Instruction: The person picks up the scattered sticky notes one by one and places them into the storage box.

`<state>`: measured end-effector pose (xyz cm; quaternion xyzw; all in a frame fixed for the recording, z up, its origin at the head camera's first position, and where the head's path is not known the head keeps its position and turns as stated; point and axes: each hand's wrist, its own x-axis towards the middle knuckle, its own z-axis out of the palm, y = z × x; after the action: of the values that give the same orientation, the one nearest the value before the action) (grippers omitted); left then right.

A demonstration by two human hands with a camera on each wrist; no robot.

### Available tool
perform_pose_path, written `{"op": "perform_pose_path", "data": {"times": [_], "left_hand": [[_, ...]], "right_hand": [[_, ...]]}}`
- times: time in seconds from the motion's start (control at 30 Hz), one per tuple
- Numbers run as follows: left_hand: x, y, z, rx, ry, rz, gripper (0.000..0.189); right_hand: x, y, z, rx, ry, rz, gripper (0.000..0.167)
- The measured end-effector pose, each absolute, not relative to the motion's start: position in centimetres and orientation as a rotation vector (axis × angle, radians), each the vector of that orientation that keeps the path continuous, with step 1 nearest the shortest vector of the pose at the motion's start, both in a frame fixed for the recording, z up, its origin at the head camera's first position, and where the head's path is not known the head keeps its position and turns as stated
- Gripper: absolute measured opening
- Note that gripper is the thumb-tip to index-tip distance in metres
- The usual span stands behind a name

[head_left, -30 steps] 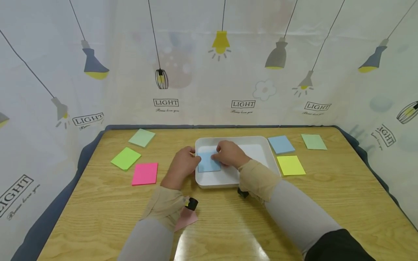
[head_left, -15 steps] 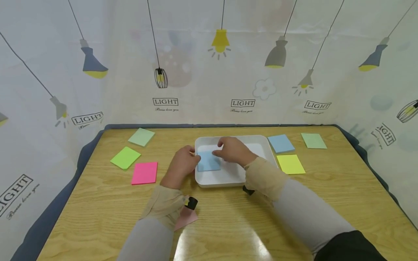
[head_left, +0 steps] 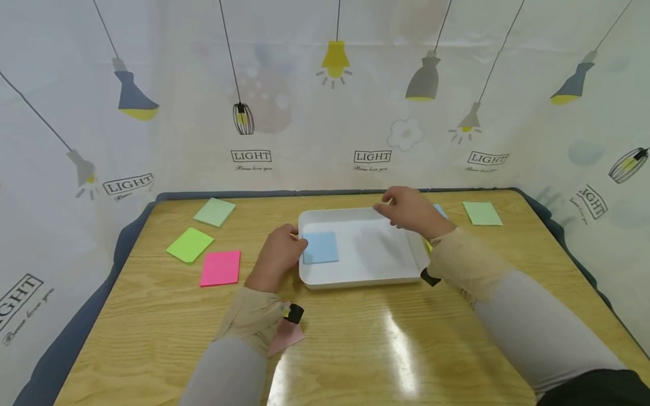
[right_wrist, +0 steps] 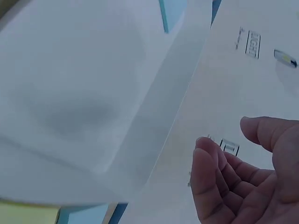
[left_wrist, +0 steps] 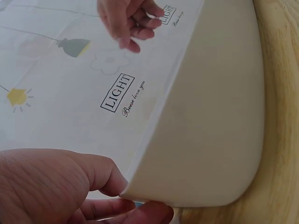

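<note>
Right grip [head_left: 411, 210] farther right, before "LIGHT" backdrop [head_left: 373, 157]

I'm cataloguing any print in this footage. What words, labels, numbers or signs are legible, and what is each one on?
"LIGHT": in boxes repeated across the backdrop; the one at the left edge is cut off.
"Beese love you": script under a box, clearest in the left wrist view.
Too small or blurred: the script in the right wrist view.
No print visible on the white tray, the blue note inside it or the pink note.
</note>
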<state>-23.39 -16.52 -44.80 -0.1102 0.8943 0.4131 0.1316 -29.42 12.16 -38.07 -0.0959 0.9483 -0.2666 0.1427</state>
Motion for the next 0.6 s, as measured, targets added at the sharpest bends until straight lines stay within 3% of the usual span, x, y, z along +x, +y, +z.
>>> {"op": "perform_pose_path", "data": {"times": [0.6], "left_hand": [[-23.2, -16.3, -44.7, -0.350, 2.581, 1.227, 0.044]], "right_hand": [[-32.9, 28.9, -40.8, -0.049, 2.873, -0.759, 0.055]]}}
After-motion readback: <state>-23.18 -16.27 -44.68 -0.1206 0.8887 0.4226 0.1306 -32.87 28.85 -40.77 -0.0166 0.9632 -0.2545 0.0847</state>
